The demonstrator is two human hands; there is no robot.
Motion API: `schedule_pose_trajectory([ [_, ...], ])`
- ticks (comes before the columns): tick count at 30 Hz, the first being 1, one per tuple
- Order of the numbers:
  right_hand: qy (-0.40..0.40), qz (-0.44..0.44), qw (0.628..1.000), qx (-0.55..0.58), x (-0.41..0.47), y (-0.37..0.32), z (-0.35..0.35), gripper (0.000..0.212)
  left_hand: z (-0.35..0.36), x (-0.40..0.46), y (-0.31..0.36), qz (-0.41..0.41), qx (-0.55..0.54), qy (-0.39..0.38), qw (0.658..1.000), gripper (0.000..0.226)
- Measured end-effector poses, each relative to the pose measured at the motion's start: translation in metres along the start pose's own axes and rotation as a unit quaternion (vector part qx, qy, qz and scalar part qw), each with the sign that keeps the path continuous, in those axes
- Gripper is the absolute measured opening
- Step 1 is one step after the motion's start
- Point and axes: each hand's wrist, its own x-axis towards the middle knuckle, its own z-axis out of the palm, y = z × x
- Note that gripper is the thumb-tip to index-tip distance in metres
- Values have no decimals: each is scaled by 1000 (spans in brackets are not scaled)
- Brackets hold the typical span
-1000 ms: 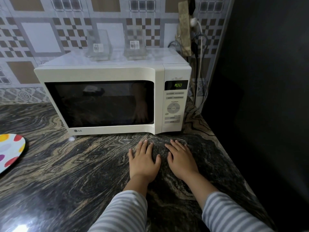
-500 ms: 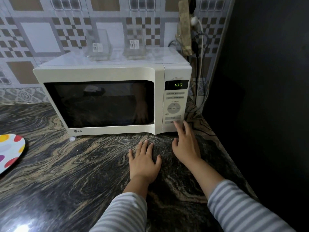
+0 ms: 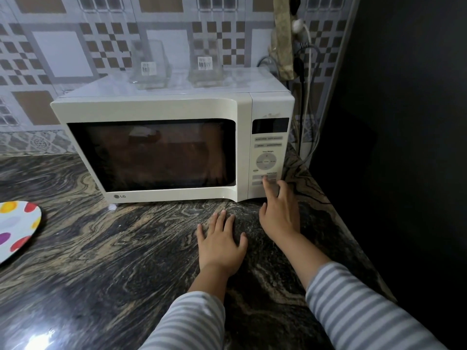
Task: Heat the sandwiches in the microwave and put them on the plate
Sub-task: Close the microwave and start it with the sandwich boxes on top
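A cream microwave (image 3: 161,107) stands on the dark marbled counter (image 3: 113,248) with its door closed. A warm light glows behind the dark window (image 3: 156,155), and what is inside cannot be made out. My right hand (image 3: 279,213) reaches to the control panel (image 3: 269,160), its index finger pressing a button in the lowest rows. The display (image 3: 270,125) looks dark. My left hand (image 3: 221,245) lies flat on the counter in front of the microwave, fingers spread, holding nothing. A white plate with coloured dots (image 3: 15,228) sits at the left edge, with nothing on its visible part.
Two clear glass containers (image 3: 150,64) (image 3: 206,64) with labels stand on top of the microwave. Cables and a plug (image 3: 303,59) hang at the right of it against the tiled wall. A dark wall (image 3: 391,147) bounds the counter on the right.
My right hand has lifted off the counter and moved forward to the panel, index finger now on a button. The display's green digits have gone dark and the microwave interior now glows.
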Motion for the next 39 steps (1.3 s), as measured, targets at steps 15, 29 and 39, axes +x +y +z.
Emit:
schedule_pose_trajectory([
  [15,232,-150,957,92,60,-33,-101,38,-103,55,21,74,-38,335,939,75],
  [29,2,-216,976,-21,145,-50,-153,46,-186,112,48,58,111,270,955,108],
  [39,-85,-220,969,-71,147,-47,-161,56,-184,113,60,27,138,281,949,107],
])
